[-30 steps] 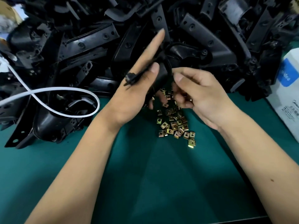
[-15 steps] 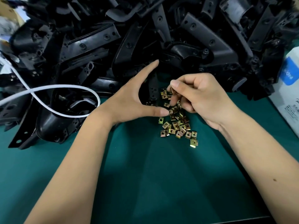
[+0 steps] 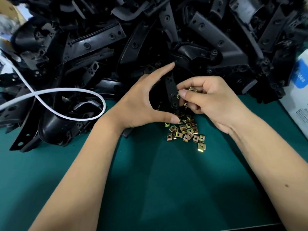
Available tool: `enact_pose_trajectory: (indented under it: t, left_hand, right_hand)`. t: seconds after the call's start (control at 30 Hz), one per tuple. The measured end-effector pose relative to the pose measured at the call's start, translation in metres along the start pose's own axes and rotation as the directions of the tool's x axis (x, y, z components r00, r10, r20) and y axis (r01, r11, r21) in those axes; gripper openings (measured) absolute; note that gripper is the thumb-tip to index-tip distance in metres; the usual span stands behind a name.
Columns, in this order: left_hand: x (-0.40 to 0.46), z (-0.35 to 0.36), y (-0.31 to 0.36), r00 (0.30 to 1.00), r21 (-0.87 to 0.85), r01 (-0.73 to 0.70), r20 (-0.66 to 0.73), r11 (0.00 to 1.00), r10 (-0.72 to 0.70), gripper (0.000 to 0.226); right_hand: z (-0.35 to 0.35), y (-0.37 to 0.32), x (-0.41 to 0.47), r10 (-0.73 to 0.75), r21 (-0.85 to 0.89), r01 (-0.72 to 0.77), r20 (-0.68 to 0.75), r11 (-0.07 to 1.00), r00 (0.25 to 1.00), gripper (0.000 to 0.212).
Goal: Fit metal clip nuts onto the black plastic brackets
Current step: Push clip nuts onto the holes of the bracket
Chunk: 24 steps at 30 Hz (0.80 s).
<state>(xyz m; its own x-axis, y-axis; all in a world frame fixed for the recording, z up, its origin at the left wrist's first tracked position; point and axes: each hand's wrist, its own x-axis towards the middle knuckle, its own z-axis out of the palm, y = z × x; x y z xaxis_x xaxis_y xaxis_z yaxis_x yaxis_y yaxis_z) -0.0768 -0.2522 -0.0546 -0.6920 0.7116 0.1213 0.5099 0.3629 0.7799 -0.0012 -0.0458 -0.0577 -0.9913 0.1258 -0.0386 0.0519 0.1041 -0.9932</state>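
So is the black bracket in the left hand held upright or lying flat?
Roughly upright: the bracket stands on end between the left hand's forefinger and thumb, while the right hand pinches a clip nut at its edge.

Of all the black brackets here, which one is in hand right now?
The narrow upright bracket between the two hands: the left hand holds it clear of the pile while the right hand pinches a clip nut at its edge.
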Motion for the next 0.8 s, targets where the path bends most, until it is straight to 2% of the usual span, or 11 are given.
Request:
enact_pose_trajectory:
  t: [0.2, 0.33, 0.47, 0.53, 0.67, 0.8]
  left_hand:
    - [0.002, 0.001, 0.002, 0.998, -0.027, -0.056, -0.027, 0.998, 0.055, 0.112]
    - [0.001, 0.002, 0.002, 0.985, -0.026, -0.160, -0.062, 0.987, 0.158, 0.124]
    - [0.006, 0.007, 0.003, 0.942, -0.098, -0.280, -0.222, 0.955, 0.253, 0.121]
    - [0.007, 0.008, 0.005, 0.928, -0.141, -0.315, -0.250, 0.938, 0.275, 0.116]
    - [0.007, 0.012, 0.005, 0.939, -0.208, -0.277, -0.265, 0.938, 0.219, 0.099]
    - [0.007, 0.015, 0.003, 0.945, -0.179, -0.190, -0.300, 0.965, 0.131, 0.077]
  right_hand:
    - [0.000, -0.002, 0.000, -0.014, 0.070, 0.014, -0.003, 0.997, 1.000, 0.014]
    - [0.002, -0.004, -0.001, 0.017, 0.131, -0.019, 0.017, 0.991, 1.000, 0.008]
    - [0.005, -0.007, -0.002, 0.079, 0.223, -0.094, 0.073, 0.970, 0.994, 0.007]
    - [0.006, -0.007, -0.002, 0.101, 0.247, -0.118, 0.080, 0.962, 0.992, 0.009]
    - [0.004, -0.007, -0.001, 0.122, 0.280, -0.144, 0.094, 0.949, 0.988, 0.015]
    - [0.006, -0.006, -0.002, 0.118, 0.257, -0.152, 0.142, 0.954, 0.983, 0.013]
